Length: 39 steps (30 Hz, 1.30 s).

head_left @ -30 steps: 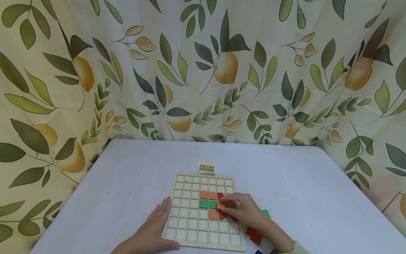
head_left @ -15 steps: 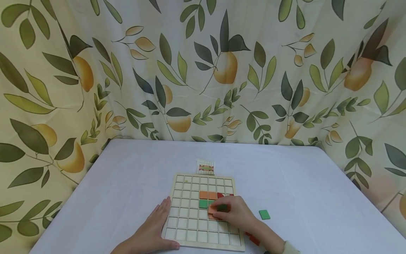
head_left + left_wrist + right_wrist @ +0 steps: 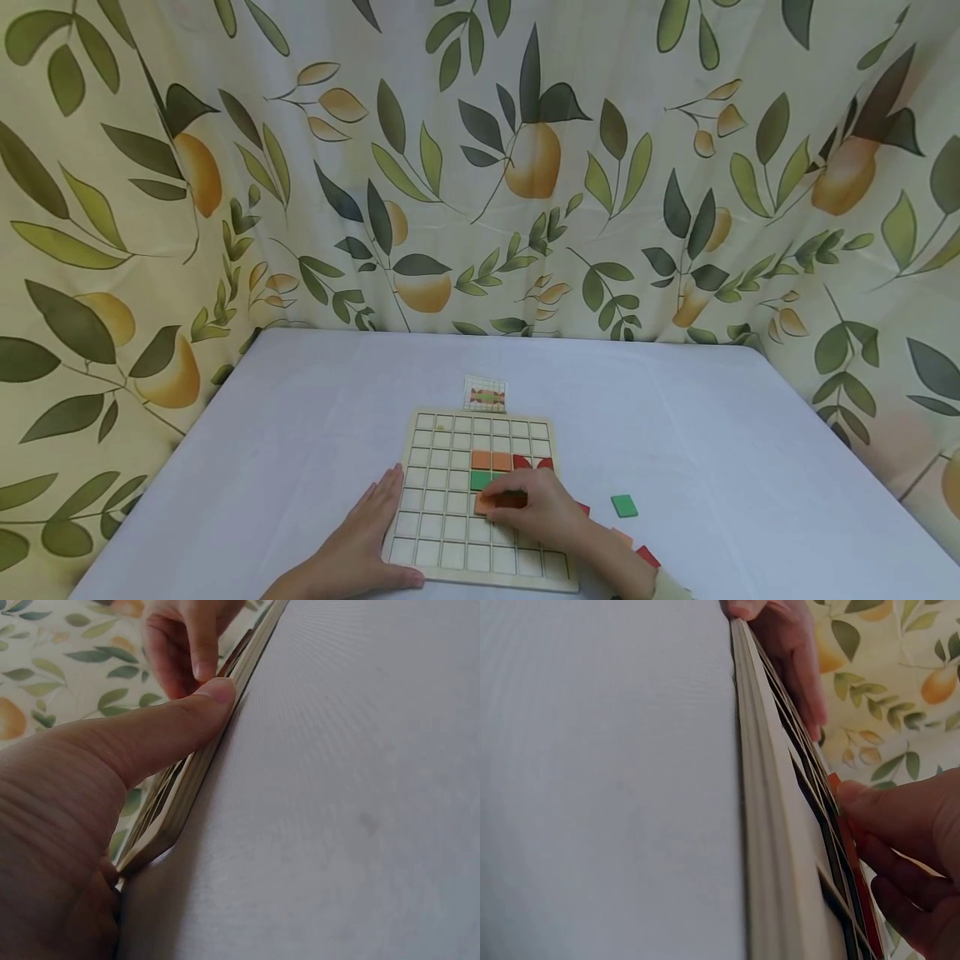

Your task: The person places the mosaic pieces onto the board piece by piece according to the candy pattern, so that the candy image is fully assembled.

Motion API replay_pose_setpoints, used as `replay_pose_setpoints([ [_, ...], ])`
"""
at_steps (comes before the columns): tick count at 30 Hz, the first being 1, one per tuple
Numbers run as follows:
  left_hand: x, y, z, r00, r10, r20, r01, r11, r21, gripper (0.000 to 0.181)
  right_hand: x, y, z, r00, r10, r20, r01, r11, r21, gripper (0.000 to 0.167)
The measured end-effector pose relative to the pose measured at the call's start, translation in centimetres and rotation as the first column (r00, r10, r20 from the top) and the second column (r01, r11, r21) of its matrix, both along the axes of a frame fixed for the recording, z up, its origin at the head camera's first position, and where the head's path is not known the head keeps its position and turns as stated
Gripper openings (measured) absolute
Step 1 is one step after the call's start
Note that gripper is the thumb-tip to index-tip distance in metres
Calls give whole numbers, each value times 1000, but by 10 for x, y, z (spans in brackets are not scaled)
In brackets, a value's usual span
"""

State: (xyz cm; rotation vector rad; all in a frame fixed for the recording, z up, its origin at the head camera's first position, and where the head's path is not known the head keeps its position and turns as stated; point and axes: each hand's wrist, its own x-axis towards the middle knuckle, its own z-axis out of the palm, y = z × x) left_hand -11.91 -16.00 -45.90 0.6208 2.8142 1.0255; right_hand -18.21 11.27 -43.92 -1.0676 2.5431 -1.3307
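Observation:
A wooden grid board (image 3: 444, 527) lies on the white table. My right hand (image 3: 536, 504) pinches an orange square tile (image 3: 482, 504) between thumb and fingertips, at a cell below the green tile (image 3: 481, 481). Two orange tiles (image 3: 491, 460) and red pieces (image 3: 533, 462) sit in the row above; my right hand hides part of the other rows. My left hand (image 3: 356, 537) rests along the board's left side with fingers extended, its thumb (image 3: 180, 724) on the near edge. In the right wrist view, the orange tile (image 3: 835, 780) shows at my right fingertips.
A small pattern card (image 3: 486, 395) lies just beyond the board. To the right are a loose green tile (image 3: 624, 506), a red piece (image 3: 647, 557) and an orange piece (image 3: 622, 537), partly behind my right forearm. A leaf-and-fruit patterned curtain (image 3: 480, 250) hangs behind the table.
My right hand has moved left across the board with the orange tile, from the right columns to the cell below the green tile. My left hand stays in place.

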Motion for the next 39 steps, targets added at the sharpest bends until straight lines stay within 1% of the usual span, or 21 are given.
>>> replay_pose_setpoints([
  [6,-1,1,0,1000,20,16,-19,1000,-20,129,2,-4,0,999,6,-38,-5,1000,18,18],
  [11,-2,1,-1,999,27,30,-26,999,-27,129,2,-7,-1,999,0,-51,1,1000,27,17],
  [16,-2,1,0,999,20,29,-20,1000,-18,129,2,-8,-1,999,-11,-40,12,999,33,17],
  [21,-1,0,0,1000,9,10,-9,1000,-1,127,3,-8,0,999,-20,-31,21,999,38,18],
  [26,0,0,-1,1000,13,5,-13,1000,-1,127,4,-9,2,999,-29,-20,30,998,51,20],
  [32,-1,-1,-2,999,28,14,-28,1000,-11,129,3,-9,2,999,-29,-12,30,999,43,21],
  [39,-2,1,-3,999,35,38,-34,999,-22,131,1,-4,0,1000,-27,-9,27,1000,10,22],
])
